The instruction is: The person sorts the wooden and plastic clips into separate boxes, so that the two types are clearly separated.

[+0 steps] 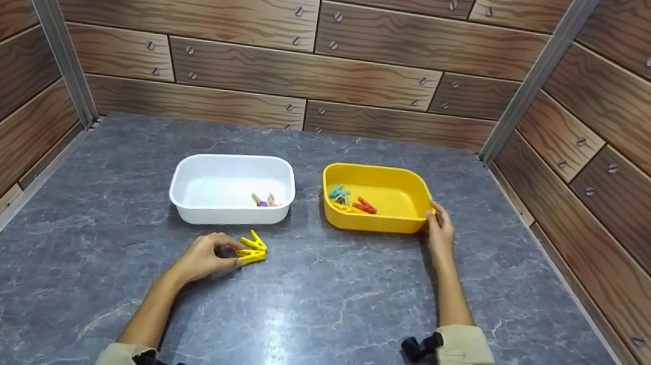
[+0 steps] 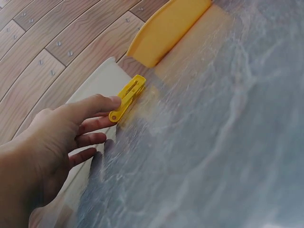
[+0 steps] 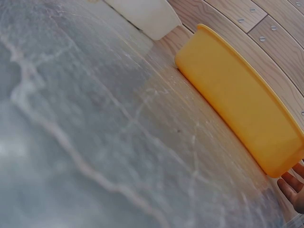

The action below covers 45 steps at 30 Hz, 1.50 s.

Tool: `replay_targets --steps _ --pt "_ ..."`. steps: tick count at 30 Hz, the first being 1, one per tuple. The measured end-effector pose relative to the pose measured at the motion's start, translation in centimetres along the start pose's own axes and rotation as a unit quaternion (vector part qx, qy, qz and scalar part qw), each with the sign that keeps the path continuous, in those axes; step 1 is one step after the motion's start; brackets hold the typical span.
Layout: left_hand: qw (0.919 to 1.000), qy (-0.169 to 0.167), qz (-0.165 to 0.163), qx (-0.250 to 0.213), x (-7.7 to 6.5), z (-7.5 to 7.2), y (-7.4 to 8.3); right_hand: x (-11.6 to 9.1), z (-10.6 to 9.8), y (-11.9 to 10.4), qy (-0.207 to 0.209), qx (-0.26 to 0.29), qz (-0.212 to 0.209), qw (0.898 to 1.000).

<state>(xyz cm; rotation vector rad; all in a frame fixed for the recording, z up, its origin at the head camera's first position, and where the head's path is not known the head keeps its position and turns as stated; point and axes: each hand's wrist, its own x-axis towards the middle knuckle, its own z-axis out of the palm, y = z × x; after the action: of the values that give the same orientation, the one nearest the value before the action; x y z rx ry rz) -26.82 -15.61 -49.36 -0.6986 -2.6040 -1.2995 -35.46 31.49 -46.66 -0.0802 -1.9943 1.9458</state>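
With thumb and fingers, my left hand (image 1: 205, 257) pinches a yellow clothespin (image 1: 251, 256) over the tabletop, in front of the white tub (image 1: 217, 215). A second yellow clothespin (image 1: 254, 240) sits just behind the first, close to or touching it. In the left wrist view the held clothespin (image 2: 127, 99) sticks out past the thumb tip. At the right end of the yellow tub (image 1: 374, 224), my right hand (image 1: 441, 230) holds the rim near the front corner. Only part of that hand (image 3: 295, 187) shows in the right wrist view.
Inside the yellow tub lie blue, yellow and red clothespins (image 1: 365, 205), mostly at its left. The white tub holds a few small clips (image 1: 264, 200) at its right front. Wood-patterned walls (image 1: 310, 72) enclose the grey marbled table (image 1: 316, 319) at the back and sides.
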Motion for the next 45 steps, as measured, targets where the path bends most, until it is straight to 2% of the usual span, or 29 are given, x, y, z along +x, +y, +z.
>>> replay_targets --steps 2,11,22,27,31,38,45 --pt "1.0000 -0.001 -0.005 -0.006 -0.1 0.0 0.1 0.3 -0.1 0.6 0.006 -0.003 -0.004 1.000" --pt "0.9993 -0.001 -0.020 -0.032 0.0 0.2 0.6 0.2 -0.1 0.7 0.013 -0.016 -0.013 1.000" --pt "0.9992 0.004 -0.012 -0.038 0.3 0.4 1.5 0.3 -0.2 0.5 0.014 -0.035 -0.005 0.999" --pt "0.9993 -0.008 -0.015 -0.034 0.6 0.6 2.3 0.2 -0.2 0.6 0.015 -0.030 -0.013 0.999" --pt "0.9996 -0.017 -0.009 -0.022 1.2 0.8 2.9 0.1 -0.1 0.7 0.007 -0.016 -0.015 1.000" --pt "0.9991 -0.036 0.022 0.009 2.9 0.9 4.0 0.2 0.0 0.8 0.020 -0.024 -0.015 0.999" --pt "0.9986 -0.047 0.012 0.021 4.5 1.4 5.4 0.2 0.0 0.7 0.020 -0.019 -0.007 1.000"
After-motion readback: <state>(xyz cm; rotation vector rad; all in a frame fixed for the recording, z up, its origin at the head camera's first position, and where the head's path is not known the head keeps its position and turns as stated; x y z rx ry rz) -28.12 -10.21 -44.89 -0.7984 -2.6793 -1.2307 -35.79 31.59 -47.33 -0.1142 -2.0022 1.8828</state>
